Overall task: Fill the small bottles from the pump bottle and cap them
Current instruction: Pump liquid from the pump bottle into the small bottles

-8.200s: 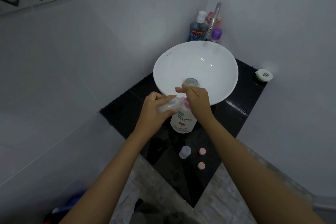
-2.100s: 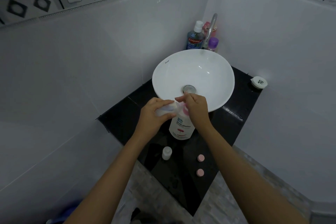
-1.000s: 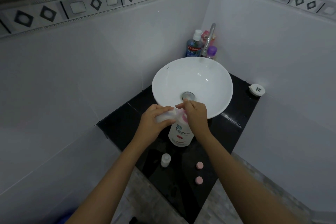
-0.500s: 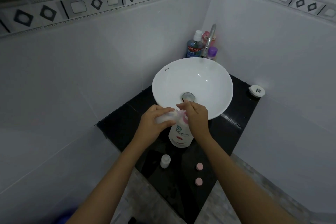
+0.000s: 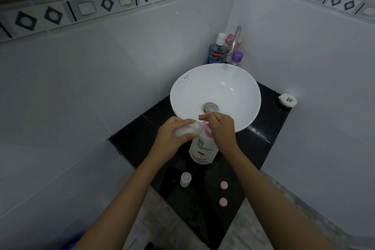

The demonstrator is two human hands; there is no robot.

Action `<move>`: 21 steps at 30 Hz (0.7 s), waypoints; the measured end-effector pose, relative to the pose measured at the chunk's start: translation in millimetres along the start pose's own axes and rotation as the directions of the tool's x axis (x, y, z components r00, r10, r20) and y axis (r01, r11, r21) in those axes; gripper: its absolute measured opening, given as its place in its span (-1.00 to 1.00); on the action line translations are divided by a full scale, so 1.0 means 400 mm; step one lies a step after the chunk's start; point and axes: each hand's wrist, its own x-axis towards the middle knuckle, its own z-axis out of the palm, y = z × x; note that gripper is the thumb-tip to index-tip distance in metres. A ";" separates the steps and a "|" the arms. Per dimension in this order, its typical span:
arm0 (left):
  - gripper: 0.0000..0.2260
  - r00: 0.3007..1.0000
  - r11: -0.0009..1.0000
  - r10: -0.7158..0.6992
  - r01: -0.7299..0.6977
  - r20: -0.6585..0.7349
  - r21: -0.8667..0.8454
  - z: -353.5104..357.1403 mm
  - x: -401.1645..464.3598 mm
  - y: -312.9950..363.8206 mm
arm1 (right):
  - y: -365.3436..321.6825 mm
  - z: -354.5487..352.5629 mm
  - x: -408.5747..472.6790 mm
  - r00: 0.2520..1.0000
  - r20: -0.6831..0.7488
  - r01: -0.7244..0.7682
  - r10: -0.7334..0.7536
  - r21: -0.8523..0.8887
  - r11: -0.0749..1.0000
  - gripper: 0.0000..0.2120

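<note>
A white pump bottle [image 5: 203, 149] with a pink pump head stands on the black counter [image 5: 261, 140] in front of the basin. My right hand [image 5: 220, 128] rests on top of its pump, covering most of the head. My left hand [image 5: 174, 135] grips a small translucent bottle [image 5: 186, 130], tilted on its side with its mouth at the pump's spout. A second small bottle [image 5: 185, 179] stands upright and uncapped nearer to me. Two pink caps [image 5: 223, 185] [image 5: 222, 201] lie on the counter to its right.
A white round basin [image 5: 215, 89] with a chrome tap [image 5: 233, 44] sits behind the bottles. Mouthwash [image 5: 217, 51] and other bottles stand in the corner. A small white round dish [image 5: 287, 100] lies at the counter's right corner. Tiled walls close in on both sides.
Over the last second the hands and bottles keep the same pose. Since the oldest frame the uncapped small bottle on the counter stands further left, and my view has tilted up slightly.
</note>
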 end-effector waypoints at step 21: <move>-0.66 1.000 1.000 0.004 -0.004 0.002 -0.008 -0.002 0.003 0.005 | -0.001 0.014 -0.008 0.999 -0.046 -0.012 0.017 0.126 0.992 -0.66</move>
